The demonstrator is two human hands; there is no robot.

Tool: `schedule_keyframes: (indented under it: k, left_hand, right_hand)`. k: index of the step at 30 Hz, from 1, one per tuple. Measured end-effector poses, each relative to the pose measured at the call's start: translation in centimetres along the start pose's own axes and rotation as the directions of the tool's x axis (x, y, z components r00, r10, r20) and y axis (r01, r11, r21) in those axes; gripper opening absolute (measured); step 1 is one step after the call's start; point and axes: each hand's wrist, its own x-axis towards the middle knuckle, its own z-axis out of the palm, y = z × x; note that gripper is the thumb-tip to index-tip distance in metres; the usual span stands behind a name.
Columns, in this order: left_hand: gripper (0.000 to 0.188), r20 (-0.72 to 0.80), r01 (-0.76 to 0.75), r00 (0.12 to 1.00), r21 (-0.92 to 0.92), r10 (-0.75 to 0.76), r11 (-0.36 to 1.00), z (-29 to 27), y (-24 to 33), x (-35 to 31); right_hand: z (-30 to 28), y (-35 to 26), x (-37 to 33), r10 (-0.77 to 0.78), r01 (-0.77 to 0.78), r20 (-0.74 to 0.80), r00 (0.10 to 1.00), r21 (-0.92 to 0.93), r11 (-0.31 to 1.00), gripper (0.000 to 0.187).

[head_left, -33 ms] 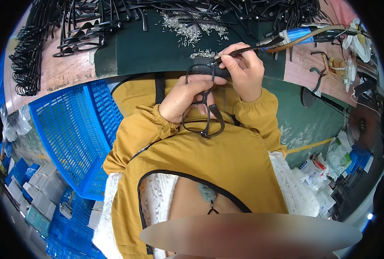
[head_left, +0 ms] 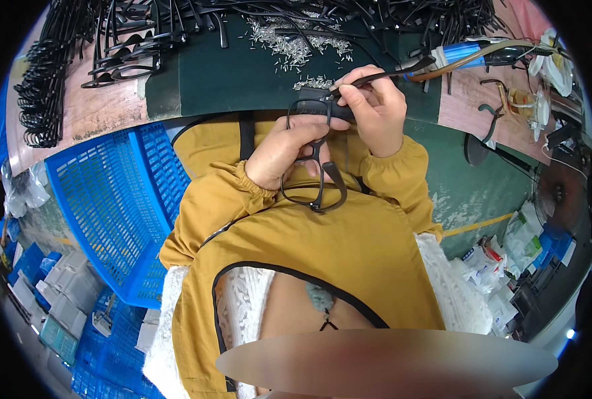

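My left hand point(head_left: 276, 151) is closed on a black eyeglass frame point(head_left: 316, 149), held lengthwise at the table's front edge with its lower rim over my lap. From the frame's lower end a black temple arm curves back. My right hand point(head_left: 384, 110) pinches a separate-looking black temple arm point(head_left: 409, 69); its hinge end meets the frame's upper corner. Whether the two are joined there I cannot tell. Behind my fingers a dark block point(head_left: 344, 108) sits at the table edge, partly hidden. Just beyond it lies a small heap of silvery pins or screws point(head_left: 316, 83).
More silvery pieces point(head_left: 292, 48) lie farther back among loose black temple arms point(head_left: 429, 23). Stacked black frames point(head_left: 43, 93) line the left. A blue-handled tool point(head_left: 461, 54) with a brown cord reaches in from the right. A blue crate point(head_left: 103, 206) stands at my left.
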Motion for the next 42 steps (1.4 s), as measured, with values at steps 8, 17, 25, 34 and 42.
schedule_keyframes:
  k: [8,17,25,34,42]
  left_hand:
    - [0.033,-0.040,-0.030,0.999,-0.017,0.029,0.999,0.3,0.2,0.3]
    - [0.054,-0.064,-0.254,0.964,0.060,0.258,0.965,-0.5,1.8,-1.5]
    - [0.062,-0.025,-0.392,0.920,-0.094,0.391,0.915,-0.4,1.7,-0.1]
    - [0.037,-0.061,-0.289,0.956,-0.323,0.285,0.901,-1.6,-0.3,-1.5]
    - [0.029,0.043,0.093,0.996,-0.453,-0.082,0.887,0.7,-3.0,-0.2]
  right_hand:
    - [-0.7,-0.2,2.2,-0.433,0.536,0.323,0.842,-0.398,0.745,0.008]
    - [-2.5,-3.0,0.4,-0.611,0.565,-0.002,0.792,-0.378,0.734,0.012]
    - [-8.6,1.9,8.0,-0.196,0.400,-0.627,0.754,0.202,0.894,0.039]
    - [-2.6,-0.1,12.1,-0.154,0.182,-0.112,0.982,0.791,0.585,0.033]
    - [-2.5,-1.0,10.4,-0.130,0.027,0.000,0.992,0.978,0.206,0.036]
